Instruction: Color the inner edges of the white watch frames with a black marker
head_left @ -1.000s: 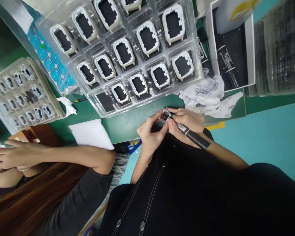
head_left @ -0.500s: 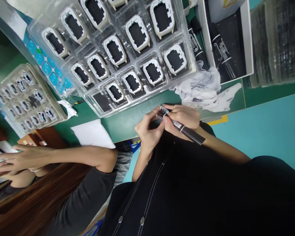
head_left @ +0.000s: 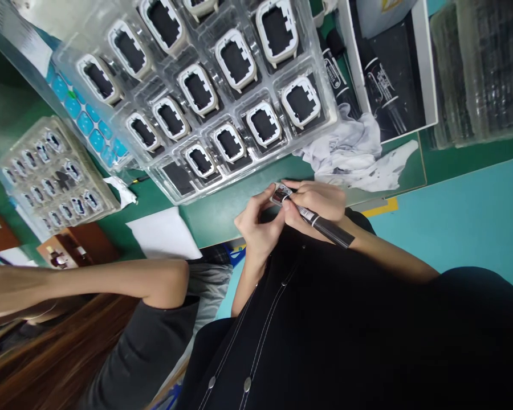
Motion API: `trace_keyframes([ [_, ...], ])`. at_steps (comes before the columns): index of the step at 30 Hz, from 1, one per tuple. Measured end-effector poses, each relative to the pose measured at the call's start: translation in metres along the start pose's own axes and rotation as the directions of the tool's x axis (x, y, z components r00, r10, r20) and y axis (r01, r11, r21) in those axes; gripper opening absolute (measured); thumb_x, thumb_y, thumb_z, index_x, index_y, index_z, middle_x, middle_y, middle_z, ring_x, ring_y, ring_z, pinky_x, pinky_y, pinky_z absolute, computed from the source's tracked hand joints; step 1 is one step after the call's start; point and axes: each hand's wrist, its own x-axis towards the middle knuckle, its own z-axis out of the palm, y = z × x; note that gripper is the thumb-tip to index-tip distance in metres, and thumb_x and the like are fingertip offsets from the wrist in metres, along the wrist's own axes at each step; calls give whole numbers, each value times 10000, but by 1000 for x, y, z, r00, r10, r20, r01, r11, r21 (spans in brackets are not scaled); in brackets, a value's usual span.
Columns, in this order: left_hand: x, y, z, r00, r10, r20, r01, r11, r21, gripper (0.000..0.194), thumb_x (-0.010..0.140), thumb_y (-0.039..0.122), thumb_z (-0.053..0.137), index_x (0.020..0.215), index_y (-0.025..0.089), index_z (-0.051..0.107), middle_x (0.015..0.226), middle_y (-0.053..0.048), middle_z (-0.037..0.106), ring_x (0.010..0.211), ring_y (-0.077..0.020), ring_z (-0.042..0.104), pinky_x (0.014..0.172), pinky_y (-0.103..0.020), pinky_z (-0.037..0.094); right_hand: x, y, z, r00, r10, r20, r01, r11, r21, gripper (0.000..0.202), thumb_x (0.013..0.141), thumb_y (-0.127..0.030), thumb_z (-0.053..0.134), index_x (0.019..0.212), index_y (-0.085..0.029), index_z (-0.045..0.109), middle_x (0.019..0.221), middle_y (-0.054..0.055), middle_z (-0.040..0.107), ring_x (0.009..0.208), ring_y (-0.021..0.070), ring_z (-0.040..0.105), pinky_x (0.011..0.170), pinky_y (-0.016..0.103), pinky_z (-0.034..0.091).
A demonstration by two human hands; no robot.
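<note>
My left hand [head_left: 259,222] pinches a small frame-like part [head_left: 279,194] between thumb and fingers, just past the table's near edge. A black marker [head_left: 325,225] with a white label band is in my right hand [head_left: 320,202]; its tip meets the small part, and the exact contact point is too small to make out. Beyond my hands lies a clear plastic tray [head_left: 248,165] with several white rounded frames, among them a frame [head_left: 228,142] in the near row. The tray's near left compartment [head_left: 177,175] holds no frame.
Crumpled white cloth [head_left: 346,151] lies right of the tray, beside an open box [head_left: 430,68] with markers. Stacked clear trays [head_left: 483,74] stand far right. White paper [head_left: 165,233] lies left of my hands. Another person's forearm [head_left: 111,279] crosses the lower left, near a second tray [head_left: 85,165].
The other person's arm has moved left, its hand now partly out of view. The view has shifted slightly. My hands keep nearly the same pose on the part and marker.
</note>
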Motion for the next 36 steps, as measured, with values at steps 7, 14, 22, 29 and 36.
trace_keyframes([
  [7, 1, 1, 2, 999, -39, -9, 39, 999, 8, 416, 1044, 492, 918, 1335, 210, 827, 1253, -84, 914, 1018, -230, 923, 904, -332, 786, 8, -3, -1, 999, 1, -44, 1, 999, 54, 209, 1103, -202, 717, 949, -313, 628, 795, -53, 738, 735, 164, 817, 817, 317, 805],
  [14, 7, 4, 2, 997, -80, 14, 81, 992, -101, 493, 1005, 544, 940, 1339, 202, 819, 1175, -80, 913, 957, -215, 917, 883, -322, 793, 11, -6, -11, 999, 32, 39, -35, 996, 83, 187, 1089, -204, 731, 948, -295, 647, 824, -43, 784, 860, 188, 881, 824, 315, 787],
  [22, 8, 6, 1, 993, -102, 60, 107, 991, -79, 521, 1028, 538, 907, 1417, 210, 798, 1185, -78, 910, 984, -221, 914, 913, -334, 793, 10, -4, -9, 996, 86, -30, -81, 984, 159, 131, 1071, -221, 772, 1005, -296, 687, 898, -24, 854, 904, 214, 910, 822, 317, 771],
  [29, 6, 2, 1, 994, -91, 58, 95, 992, -82, 498, 1026, 490, 920, 1425, 216, 802, 1255, -79, 903, 1016, -221, 909, 932, -341, 794, 16, -9, -17, 993, 104, 55, -109, 987, 118, 146, 1095, -225, 744, 995, -305, 672, 912, -22, 863, 899, 221, 909, 866, 372, 797],
  [36, 2, 1, -1, 994, -70, 81, 72, 997, -17, 482, 1057, 462, 895, 1466, 230, 787, 1293, -74, 900, 1058, -230, 917, 961, -336, 791, 16, -9, -17, 994, 100, 50, -105, 988, 109, 141, 1069, -166, 770, 1030, -289, 714, 961, 2, 888, 929, 214, 910, 835, 331, 780],
])
